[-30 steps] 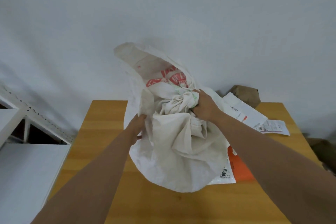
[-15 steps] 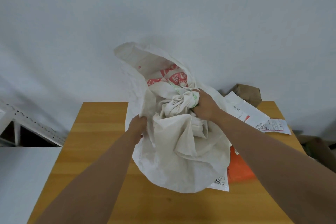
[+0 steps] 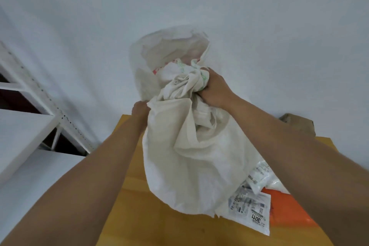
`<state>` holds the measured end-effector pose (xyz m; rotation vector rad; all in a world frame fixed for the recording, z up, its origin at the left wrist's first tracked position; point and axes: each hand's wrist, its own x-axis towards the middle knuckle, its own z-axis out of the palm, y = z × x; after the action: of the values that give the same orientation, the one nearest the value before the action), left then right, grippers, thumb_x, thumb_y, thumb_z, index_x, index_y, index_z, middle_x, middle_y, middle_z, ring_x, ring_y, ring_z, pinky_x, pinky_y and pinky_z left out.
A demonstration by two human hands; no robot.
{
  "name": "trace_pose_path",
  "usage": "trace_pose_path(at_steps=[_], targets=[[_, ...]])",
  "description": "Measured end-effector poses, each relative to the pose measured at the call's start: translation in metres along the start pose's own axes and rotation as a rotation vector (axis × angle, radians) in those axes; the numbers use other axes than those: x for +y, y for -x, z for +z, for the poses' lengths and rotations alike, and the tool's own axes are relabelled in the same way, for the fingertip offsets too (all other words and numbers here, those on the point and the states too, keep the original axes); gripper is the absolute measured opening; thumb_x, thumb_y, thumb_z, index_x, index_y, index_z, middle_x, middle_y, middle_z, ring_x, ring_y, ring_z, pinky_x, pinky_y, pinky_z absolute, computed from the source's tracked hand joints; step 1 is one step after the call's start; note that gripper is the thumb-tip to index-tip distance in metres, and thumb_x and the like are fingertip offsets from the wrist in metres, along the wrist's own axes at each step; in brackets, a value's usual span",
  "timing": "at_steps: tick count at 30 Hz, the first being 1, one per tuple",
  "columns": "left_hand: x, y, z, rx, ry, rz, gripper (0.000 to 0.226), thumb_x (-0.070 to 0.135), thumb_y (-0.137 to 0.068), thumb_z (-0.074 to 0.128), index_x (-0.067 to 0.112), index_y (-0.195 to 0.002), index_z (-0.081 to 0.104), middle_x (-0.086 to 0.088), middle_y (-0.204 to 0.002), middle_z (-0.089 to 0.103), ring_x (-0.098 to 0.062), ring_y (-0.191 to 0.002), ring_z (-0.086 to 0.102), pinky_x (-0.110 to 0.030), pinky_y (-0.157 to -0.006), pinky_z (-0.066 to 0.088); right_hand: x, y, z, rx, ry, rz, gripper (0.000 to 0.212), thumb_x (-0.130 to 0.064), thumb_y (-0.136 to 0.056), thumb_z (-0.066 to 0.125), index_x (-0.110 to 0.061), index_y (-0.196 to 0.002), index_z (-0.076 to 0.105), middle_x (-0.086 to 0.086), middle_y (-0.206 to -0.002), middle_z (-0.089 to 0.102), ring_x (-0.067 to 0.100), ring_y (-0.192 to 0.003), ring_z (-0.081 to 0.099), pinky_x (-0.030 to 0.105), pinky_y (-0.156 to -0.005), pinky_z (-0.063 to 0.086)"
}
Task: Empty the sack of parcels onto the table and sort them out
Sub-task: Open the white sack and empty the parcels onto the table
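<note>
A big white woven sack (image 3: 191, 156) stands raised over the wooden table (image 3: 137, 211), its bulk hanging down toward the tabletop. My right hand (image 3: 214, 88) grips a bunched knot of the sack's cloth near its top. My left hand (image 3: 140, 111) holds the sack's left edge; its fingers are hidden behind the fabric. Parcels lie under the sack's lower right side: a white labelled mailer (image 3: 252, 213), another clear-white packet (image 3: 259, 175) and an orange parcel (image 3: 287, 211). A brown parcel (image 3: 299, 124) sits at the table's far right by the wall.
A white metal shelving unit (image 3: 26, 126) stands to the left of the table, close to its edge. A plain white wall (image 3: 259, 26) rises directly behind the table. Bare tabletop shows at the front left under my left forearm.
Both hands have lifted the sack higher and its mouth end has flopped upward. More of the labelled mailer and orange parcel shows beneath it at the right. The view has shifted.
</note>
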<state>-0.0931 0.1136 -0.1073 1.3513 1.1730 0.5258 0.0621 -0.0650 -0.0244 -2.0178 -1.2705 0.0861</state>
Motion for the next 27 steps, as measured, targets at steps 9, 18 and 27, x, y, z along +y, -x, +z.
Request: trace_pose_path(at_steps=[9,18,27], targets=[[0.006,0.017,-0.023,0.145,-0.016,0.051,0.037,0.017,-0.093,0.044,0.004,-0.125,0.056,-0.012,-0.119,0.062,-0.032,-0.104,0.058,-0.034,-0.077,0.044,-0.010,-0.001,0.009,-0.017,0.018,0.024,0.019,-0.017,-0.083,0.065,-0.014,-0.097,0.054,-0.002,-0.100,0.051,0.020,-0.090,0.054,0.025,-0.075,0.036],[0.008,0.013,-0.034,0.224,-0.012,0.141,0.028,0.011,-0.094,0.038,-0.001,-0.111,0.057,-0.010,-0.095,0.058,-0.024,-0.080,0.049,-0.025,-0.053,0.034,-0.031,0.000,0.016,0.003,0.024,-0.062,0.023,-0.017,-0.081,0.065,-0.011,-0.101,0.054,-0.001,-0.103,0.053,0.024,-0.091,0.056,0.035,-0.077,0.046],[0.033,0.017,-0.045,0.338,0.021,0.230,0.025,0.013,-0.095,0.037,0.009,-0.072,0.046,-0.001,-0.068,0.046,-0.016,-0.061,0.042,-0.025,-0.051,0.032,-0.056,-0.015,0.003,0.057,0.026,-0.111,0.023,-0.021,-0.082,0.064,-0.012,-0.100,0.053,-0.006,-0.100,0.049,0.022,-0.090,0.055,0.041,-0.081,0.048]])
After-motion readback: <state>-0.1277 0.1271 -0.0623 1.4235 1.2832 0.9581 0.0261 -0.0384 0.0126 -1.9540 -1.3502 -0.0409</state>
